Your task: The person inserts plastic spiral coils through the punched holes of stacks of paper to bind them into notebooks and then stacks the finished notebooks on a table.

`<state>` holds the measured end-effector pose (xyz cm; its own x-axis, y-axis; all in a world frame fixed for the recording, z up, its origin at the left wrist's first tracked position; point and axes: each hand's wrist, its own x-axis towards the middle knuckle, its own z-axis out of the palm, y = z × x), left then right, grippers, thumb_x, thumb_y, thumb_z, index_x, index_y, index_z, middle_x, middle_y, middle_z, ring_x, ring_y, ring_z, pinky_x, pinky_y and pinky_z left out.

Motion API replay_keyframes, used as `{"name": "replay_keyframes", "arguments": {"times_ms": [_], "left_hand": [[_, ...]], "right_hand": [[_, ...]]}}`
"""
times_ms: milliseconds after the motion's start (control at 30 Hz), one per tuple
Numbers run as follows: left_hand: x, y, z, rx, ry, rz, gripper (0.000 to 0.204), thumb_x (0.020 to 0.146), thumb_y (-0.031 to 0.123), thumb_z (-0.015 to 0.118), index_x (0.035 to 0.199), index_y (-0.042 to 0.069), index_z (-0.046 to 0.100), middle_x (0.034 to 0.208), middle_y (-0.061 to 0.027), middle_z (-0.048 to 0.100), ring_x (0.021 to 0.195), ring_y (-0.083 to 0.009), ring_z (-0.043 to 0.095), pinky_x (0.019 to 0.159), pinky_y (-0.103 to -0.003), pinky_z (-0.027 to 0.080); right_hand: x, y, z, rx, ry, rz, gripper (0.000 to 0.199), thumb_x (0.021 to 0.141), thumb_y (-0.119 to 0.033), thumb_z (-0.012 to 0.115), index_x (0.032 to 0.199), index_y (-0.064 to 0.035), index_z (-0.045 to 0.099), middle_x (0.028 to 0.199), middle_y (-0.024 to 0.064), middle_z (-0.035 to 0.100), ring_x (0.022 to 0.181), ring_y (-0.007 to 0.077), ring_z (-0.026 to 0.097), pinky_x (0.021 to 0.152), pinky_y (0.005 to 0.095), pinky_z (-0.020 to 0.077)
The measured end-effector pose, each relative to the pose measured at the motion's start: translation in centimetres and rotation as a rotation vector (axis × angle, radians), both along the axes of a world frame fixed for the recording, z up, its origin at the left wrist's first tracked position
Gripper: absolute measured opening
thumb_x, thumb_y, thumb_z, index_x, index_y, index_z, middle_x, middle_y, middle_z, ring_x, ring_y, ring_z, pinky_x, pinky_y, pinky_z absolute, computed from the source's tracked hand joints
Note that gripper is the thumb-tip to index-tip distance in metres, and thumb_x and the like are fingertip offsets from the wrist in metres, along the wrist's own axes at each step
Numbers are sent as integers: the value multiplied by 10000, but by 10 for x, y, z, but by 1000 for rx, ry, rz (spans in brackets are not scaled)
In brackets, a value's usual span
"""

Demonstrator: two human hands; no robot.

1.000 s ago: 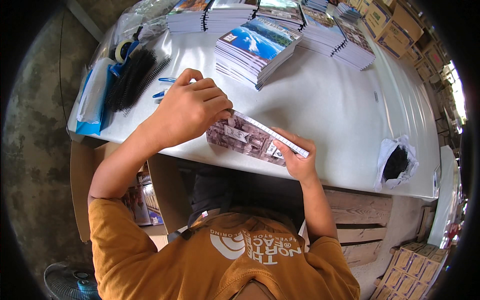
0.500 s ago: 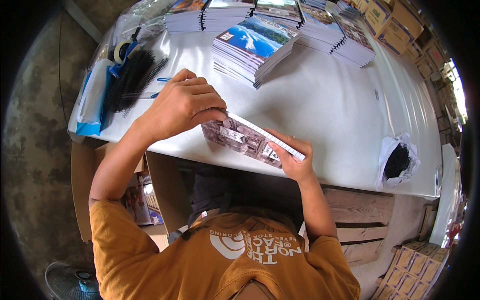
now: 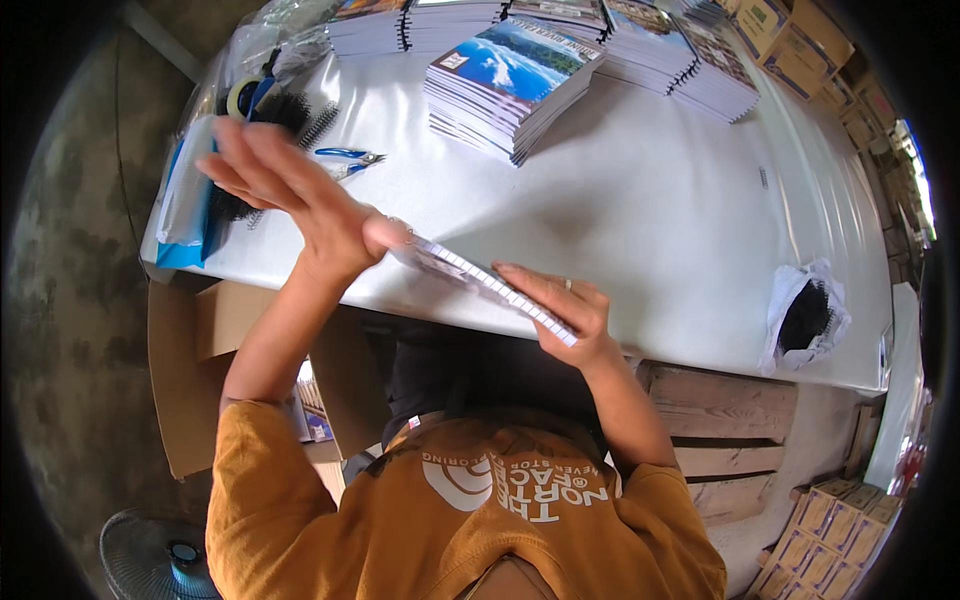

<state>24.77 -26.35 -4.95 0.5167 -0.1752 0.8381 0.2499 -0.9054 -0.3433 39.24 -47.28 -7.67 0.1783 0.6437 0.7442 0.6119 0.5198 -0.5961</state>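
Observation:
A notebook (image 3: 490,285) stands on edge above the table's near side, its row of punched holes along the spine facing up. My right hand (image 3: 565,310) is closed around the notebook's near right end, fingers on the far face. At the other end, my left hand (image 3: 300,195) is blurred by motion, with its fingers stretched out up and to the left. Its thumb side is at the notebook's far left corner; whether it touches is hard to tell. Beyond that hand lie blue-handled cutters (image 3: 345,155) and a bundle of black spiral binding coils (image 3: 290,115), partly hidden by it.
A stack of notebooks (image 3: 510,75) with blue covers stands mid-table, with more bound stacks (image 3: 675,50) behind. A white bag of black bits (image 3: 805,320) sits at the right edge. Left are a plastic-wrapped roll (image 3: 185,190) and tape (image 3: 240,100). An open carton (image 3: 180,380) is below.
My left hand has let go of the notebook's upper edge and swung its fingers out to the upper left. The notebook has shifted slightly left and is more upright; the cutters now show.

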Motion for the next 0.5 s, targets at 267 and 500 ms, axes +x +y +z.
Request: {"name": "replay_keyframes", "arguments": {"times_ms": [267, 500], "left_hand": [[-6, -4, -102, -337, -105, -32, 1024, 771, 750, 280, 1349, -88, 175, 1365, -338, 148, 1311, -486, 82, 1022, -619, 30], [3, -49, 11, 31, 136, -90, 1064, 730, 779, 283, 1386, -34, 81, 1384, -361, 90, 1284, -523, 36, 1024, -596, -16]], "right_hand": [[-3, 4, -1, 38, -32, 27, 379, 716, 61, 584, 1093, 22, 592, 1009, 168, 640, 884, 275, 649, 732, 327, 538], [7, 5, -6, 7, -15, 24, 379, 714, 57, 590, 1090, 7, 599, 1019, 153, 640, 878, 274, 650, 732, 330, 538]]}}
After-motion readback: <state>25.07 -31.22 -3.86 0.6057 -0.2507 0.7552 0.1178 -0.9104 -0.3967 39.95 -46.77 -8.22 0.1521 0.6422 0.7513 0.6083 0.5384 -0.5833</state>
